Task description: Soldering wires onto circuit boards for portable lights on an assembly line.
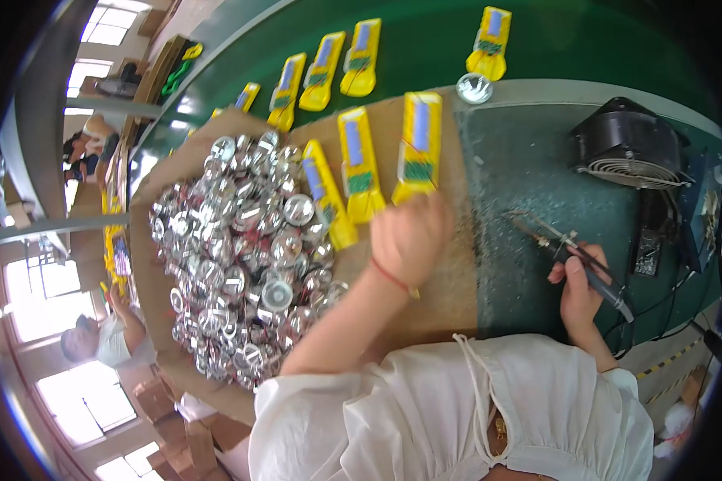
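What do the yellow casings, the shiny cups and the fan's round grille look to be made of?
Casings: likely moulded plastic, smooth; the even, bright yellow and rounded ends suggest it.
Cups: mirror-bright, with sharp highlights; polished metal or metal-coated plastic, can't tell which.
Grille: probably metal wire, judging by its thin, pale rings.

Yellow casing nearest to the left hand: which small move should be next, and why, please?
Probably bring the apparent soldering iron in the right hand toward the green board on that yellow casing: the left hand is at its lower end, while the iron is apart from it, over the dark mat.
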`<state>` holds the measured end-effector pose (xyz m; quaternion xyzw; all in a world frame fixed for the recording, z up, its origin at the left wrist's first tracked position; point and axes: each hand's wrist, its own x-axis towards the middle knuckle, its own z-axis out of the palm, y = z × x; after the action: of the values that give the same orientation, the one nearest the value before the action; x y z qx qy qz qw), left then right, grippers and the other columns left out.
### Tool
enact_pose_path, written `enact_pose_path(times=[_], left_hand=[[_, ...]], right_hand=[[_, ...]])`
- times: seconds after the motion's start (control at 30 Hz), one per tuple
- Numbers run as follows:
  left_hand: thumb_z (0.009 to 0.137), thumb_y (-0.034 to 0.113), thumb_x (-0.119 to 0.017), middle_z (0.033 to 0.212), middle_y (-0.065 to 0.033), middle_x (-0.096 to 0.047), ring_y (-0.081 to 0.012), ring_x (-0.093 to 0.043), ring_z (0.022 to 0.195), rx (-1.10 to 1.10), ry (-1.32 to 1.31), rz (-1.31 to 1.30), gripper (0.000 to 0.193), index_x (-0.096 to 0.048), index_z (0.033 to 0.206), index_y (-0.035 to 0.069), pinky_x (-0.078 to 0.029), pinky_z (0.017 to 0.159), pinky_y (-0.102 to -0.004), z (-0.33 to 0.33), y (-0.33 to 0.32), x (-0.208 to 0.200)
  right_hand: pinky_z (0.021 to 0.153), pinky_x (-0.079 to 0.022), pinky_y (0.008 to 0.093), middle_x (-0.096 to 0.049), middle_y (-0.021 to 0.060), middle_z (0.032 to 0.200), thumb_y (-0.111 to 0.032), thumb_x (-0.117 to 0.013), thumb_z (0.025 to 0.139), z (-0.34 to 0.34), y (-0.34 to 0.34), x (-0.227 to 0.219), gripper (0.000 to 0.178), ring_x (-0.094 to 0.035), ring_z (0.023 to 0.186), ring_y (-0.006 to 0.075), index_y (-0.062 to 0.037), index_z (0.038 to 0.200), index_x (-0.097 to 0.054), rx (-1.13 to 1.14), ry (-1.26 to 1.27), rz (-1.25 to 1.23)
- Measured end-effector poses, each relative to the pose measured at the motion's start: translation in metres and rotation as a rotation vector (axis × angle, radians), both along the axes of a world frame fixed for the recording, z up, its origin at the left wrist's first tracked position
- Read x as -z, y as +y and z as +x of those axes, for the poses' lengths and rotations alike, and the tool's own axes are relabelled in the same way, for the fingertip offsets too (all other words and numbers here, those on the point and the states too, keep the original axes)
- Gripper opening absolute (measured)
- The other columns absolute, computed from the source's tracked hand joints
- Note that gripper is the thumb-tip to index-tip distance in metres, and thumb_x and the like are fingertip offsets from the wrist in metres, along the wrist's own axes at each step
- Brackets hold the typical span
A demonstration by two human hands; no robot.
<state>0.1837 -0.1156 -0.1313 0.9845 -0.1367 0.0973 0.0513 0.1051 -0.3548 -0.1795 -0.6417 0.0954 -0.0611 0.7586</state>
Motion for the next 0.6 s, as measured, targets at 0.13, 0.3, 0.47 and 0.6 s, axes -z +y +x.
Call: enact_pose_path(times=[0.13,0.3,0.47,0.6], left_hand=[[0.072,0.019,-0.066,0.055,-0.0036,-0.047,-0.0199,-0.05,0.043,0.093,-0.037,-0.125,0.027,-0.044,0.058,0.012,-0.039,0.038,-0.0311,-0.08,0.006,0.014],[0.07,0.018,-0.072,0.058,-0.0034,-0.048,-0.0188,-0.049,0.046,-0.054,-0.114,-0.307,0.017,-0.056,0.069,0.01,-0.039,0.04,-0.0312,-0.113,0.048,-0.005],[0.072,0.013,-0.068,0.077,-0.0043,-0.053,-0.021,-0.055,0.07,-0.264,-0.144,-0.166,0.01,-0.063,0.08,0.009,-0.046,0.057,-0.033,-0.089,0.083,-0.005],[0.071,0.011,-0.069,0.076,-0.0045,-0.054,-0.0229,-0.053,0.071,-0.219,-0.15,-0.161,0.007,-0.065,0.076,0.008,-0.044,0.057,-0.0338,-0.076,0.089,0.012]], right_hand=[[0.05,-0.044,0.0221,-0.056,0.0089,0.07,-0.015,-0.056,0.086,0.004,0.006,-0.004,0.019,-0.052,0.053,0.0119,0.0026,0.093,-0.052,-0.02,-0.038,-0.034],[0.049,-0.044,0.022,-0.056,0.0089,0.067,-0.014,-0.055,0.085,-0.005,0.008,-0.009,0.018,-0.052,0.053,0.012,0.0027,0.092,-0.053,-0.033,-0.058,-0.061],[0.05,-0.044,0.0221,-0.056,0.0086,0.067,-0.012,-0.055,0.085,-0.014,0.018,-0.015,0.017,-0.053,0.054,0.0117,0.0027,0.091,-0.052,-0.086,-0.06,-0.032],[0.05,-0.045,0.0221,-0.055,0.0082,0.071,-0.011,-0.055,0.085,-0.021,0.026,-0.021,0.015,-0.053,0.055,0.0111,0.0022,0.09,-0.051,-0.141,-0.109,-0.009]])
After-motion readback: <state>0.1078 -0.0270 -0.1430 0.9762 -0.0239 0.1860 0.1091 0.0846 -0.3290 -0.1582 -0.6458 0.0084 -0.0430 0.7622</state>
